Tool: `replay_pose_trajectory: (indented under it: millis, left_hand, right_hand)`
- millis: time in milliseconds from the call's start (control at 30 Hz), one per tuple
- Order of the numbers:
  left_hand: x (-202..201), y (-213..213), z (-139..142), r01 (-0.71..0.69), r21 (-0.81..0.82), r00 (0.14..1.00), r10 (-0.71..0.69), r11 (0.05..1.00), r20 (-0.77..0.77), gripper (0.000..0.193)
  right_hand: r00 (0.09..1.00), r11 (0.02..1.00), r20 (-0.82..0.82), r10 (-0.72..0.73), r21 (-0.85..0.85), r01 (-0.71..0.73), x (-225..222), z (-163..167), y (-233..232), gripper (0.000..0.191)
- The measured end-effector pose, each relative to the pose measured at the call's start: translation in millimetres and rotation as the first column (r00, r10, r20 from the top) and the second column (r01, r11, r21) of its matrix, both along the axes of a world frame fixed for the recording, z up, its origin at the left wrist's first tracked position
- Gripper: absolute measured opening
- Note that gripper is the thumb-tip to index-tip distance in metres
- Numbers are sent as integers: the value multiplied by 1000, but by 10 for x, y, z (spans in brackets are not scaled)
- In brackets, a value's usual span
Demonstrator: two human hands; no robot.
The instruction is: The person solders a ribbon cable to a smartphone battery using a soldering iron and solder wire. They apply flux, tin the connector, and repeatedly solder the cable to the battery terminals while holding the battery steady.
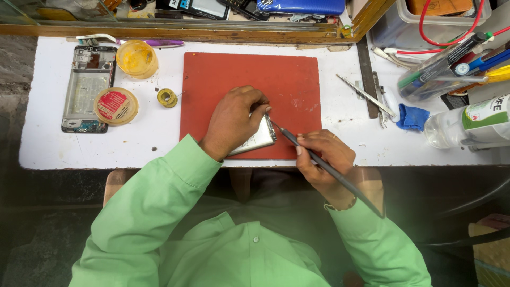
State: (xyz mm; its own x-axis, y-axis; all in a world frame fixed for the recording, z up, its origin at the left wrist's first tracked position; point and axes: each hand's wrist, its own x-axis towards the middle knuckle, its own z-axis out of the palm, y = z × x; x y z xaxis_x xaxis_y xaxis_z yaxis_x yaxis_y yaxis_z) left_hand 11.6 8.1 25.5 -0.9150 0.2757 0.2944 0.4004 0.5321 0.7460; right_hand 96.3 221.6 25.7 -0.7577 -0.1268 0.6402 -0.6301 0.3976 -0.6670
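1. The white worktop (159, 143) runs across the view; you sit at its near edge in green sleeves.
2. The red mat (223, 85) lies at the centre of the worktop. Both your hands work over its near edge.
3. An opened phone frame (87, 87) lies flat at the far left of the worktop, well apart from the mat.
4. Your left hand (234, 119) rests palm down on the mat, its fingers curled over the silver battery pack (257, 141) and pressing it flat. The pack's near right corner shows beyond your fingers.
5. Your right hand (324, 154) is closed in a pen grip around the dark thin tool (329, 172). The tool's tip meets the upper right corner of the pack, just beside your left fingertips.
6. A round red-topped tin (115, 105) touches the phone frame's right side; a yellow cup (137, 57) stands behind it.
7. A small solder spool (167, 97) sits between the tin and the mat.
8. Metal tweezers (364, 95) and a blue cloth (413, 117) lie right of the mat.
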Motion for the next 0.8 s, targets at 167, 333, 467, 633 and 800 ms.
replay_pose_trajectory:
  millis: [167,333,467,633,800]
  left_hand:
    - [-40,-38,-15,58,-5,998,-58,998,-5,12]
    - [-41,-180,-8,114,-11,992,-115,993,-55,22]
    - [152,-482,42,-50,-47,979,39,998,-202,41]
    - [405,-990,163,-387,-65,877,346,920,-334,44]
    - [624,-1119,210,-481,8,871,480,876,-104,36]
  right_hand:
    - [999,969,53,-4,-248,17,19,-182,61,10]
    - [998,936,64,-29,-349,50,-27,-294,78,11]
    - [994,919,91,-55,-385,86,-35,-306,59,11]
    - [994,859,109,-20,-507,73,-40,-335,22,14]
    - [990,817,140,23,-573,62,-84,-377,64,17]
